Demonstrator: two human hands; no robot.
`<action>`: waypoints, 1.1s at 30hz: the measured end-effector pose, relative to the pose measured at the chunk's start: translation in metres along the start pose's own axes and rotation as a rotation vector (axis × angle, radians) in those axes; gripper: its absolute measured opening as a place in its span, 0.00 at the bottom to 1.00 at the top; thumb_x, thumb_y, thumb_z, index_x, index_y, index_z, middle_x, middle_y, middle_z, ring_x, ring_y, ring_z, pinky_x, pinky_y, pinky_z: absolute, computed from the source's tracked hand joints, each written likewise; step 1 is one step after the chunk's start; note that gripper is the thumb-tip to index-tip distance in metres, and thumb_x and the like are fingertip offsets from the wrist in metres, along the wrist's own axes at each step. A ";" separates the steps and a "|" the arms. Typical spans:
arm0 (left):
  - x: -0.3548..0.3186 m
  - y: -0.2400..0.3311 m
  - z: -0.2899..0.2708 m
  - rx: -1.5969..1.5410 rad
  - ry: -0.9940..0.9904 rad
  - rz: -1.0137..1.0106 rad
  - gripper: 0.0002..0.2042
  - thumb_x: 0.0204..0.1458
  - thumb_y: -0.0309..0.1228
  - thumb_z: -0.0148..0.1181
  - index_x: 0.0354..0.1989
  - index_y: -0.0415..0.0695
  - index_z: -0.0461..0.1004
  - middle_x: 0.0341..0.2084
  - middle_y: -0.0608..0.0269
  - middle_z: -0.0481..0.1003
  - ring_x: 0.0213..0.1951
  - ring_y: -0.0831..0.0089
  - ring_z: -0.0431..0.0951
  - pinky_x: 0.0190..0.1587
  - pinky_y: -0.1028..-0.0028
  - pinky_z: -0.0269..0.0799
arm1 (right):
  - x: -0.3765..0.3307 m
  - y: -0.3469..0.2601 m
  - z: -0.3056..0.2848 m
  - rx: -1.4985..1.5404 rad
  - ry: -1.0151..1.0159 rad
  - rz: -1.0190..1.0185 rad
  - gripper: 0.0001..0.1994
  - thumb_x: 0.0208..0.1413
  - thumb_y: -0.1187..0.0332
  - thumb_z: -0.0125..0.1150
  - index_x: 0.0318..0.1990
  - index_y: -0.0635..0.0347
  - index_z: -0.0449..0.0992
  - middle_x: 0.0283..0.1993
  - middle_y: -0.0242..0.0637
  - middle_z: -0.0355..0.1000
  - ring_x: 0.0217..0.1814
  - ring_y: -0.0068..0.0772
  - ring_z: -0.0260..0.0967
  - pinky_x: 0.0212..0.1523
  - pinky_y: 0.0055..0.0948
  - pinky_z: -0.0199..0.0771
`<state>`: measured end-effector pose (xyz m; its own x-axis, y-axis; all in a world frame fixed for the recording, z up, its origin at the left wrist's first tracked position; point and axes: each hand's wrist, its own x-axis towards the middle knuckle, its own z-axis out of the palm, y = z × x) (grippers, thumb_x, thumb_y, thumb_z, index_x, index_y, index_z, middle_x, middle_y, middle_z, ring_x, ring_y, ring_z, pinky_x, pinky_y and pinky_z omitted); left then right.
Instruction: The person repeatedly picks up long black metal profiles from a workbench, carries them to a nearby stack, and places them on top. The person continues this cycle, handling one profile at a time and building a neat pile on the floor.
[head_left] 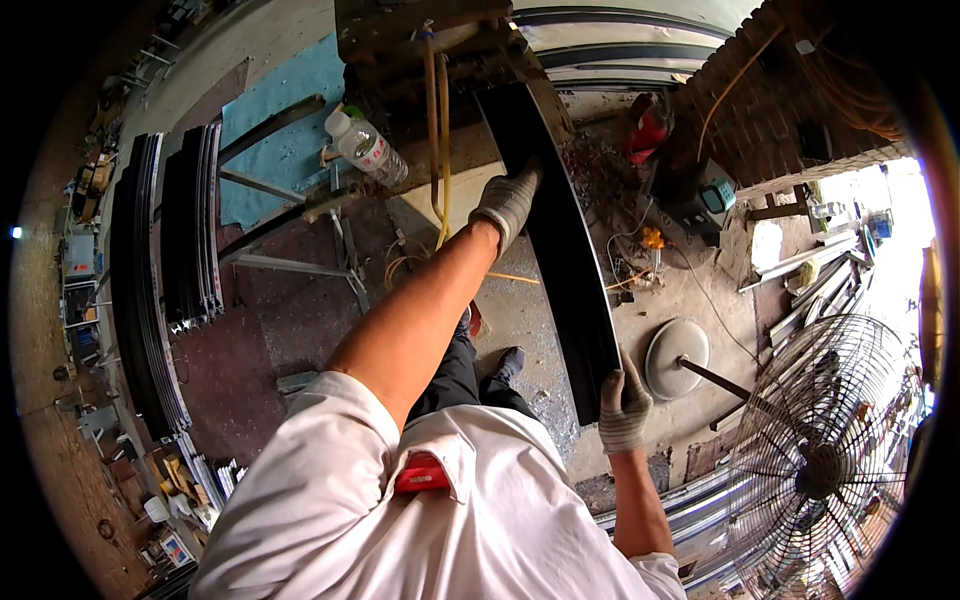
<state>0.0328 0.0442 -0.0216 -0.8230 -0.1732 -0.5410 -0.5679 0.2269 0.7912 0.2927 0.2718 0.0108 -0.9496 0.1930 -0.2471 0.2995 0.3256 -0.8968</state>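
A long black strip, a flat metal or plastic profile [562, 250], lies across my front, running from the dark machine at the top down toward my right side. My left hand [508, 208], in a striped knit work glove, grips it by its left edge near the far end. The thumb and fingertips there are partly lost against the black surface. Lower down, my gloved right hand [625, 410] holds the strip's near end, with the thumb on its face. The strip's far end reaches the edge of the machine [400, 60].
A clear plastic bottle [370, 150] stands left of a yellow hose [441, 190]. Stacked black profiles [145, 290] rest on a rack at the left. At the right are a large wire-cage fan [818, 470], a round stand base [677, 358] and a grey device [695, 200] beside trailing cables.
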 end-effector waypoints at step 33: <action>0.005 -0.011 0.001 -0.057 -0.031 0.014 0.40 0.51 0.62 0.55 0.47 0.27 0.71 0.37 0.48 0.77 0.41 0.58 0.76 0.47 0.66 0.69 | 0.004 -0.008 0.010 -0.145 0.133 -0.125 0.18 0.63 0.61 0.53 0.52 0.66 0.75 0.21 0.36 0.68 0.24 0.17 0.62 0.26 0.23 0.67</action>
<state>0.0350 0.0422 -0.0335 -0.8315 -0.1409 -0.5374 -0.5552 0.1736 0.8134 0.2856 0.2606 0.0128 -0.9624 0.2600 -0.0783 0.1998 0.4827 -0.8527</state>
